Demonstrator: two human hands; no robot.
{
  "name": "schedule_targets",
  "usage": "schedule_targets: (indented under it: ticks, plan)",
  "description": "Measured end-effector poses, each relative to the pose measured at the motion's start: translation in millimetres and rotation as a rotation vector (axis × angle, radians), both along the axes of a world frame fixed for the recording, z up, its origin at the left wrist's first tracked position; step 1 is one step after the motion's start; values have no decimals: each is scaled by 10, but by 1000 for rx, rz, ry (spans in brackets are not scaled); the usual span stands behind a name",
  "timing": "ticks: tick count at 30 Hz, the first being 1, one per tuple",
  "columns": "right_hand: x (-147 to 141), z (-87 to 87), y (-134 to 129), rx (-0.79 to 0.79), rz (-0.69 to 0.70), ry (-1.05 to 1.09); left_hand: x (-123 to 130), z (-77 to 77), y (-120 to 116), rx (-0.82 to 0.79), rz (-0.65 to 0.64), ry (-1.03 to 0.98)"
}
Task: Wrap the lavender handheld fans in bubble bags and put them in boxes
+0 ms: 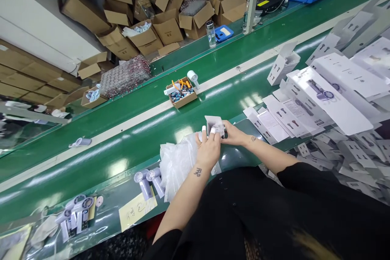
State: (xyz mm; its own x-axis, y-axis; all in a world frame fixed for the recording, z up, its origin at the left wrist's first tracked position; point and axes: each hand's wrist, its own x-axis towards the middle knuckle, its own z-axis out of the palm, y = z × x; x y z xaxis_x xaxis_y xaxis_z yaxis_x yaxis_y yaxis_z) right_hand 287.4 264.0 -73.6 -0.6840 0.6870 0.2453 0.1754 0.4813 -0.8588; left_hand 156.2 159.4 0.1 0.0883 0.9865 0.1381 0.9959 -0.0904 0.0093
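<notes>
The right hand has its fingers bent around the edge of a small white box, thumb and fingertips clamped on its side. The left hand reaches over the box opening, its fingers slightly apart; what they touch inside is hard to make out, perhaps something in clear wrap. Just beside the left fingers, toward the wrist, lies a pile of translucent bags. Beyond the fingertips of both hands, an open carton of small parts sits on the green conveyor.
</notes>
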Motion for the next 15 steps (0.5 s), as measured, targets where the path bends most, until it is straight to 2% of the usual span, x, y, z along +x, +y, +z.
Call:
schedule_targets:
  ticks: [3,5,7,10,13,15]
  plan:
    - [-11,25,-33,-41,2,-31,-57,62,29,-65,-2,-2]
    - [-16,106,34,-48,18,-45,-65,155,49,-67,20,-25]
    - [9,234,222,-19,-11,-78,-113,251,1,-26,57,-74]
    - [92,429,755,67,-122,-158,-391,273,-273,38,175,-252]
    - [171,507,1427,63,-179,-256,-919,71,-763,9,398,-598]
    - [197,478,1802,28,-195,-274,-1303,-127,-1144,22,756,-789]
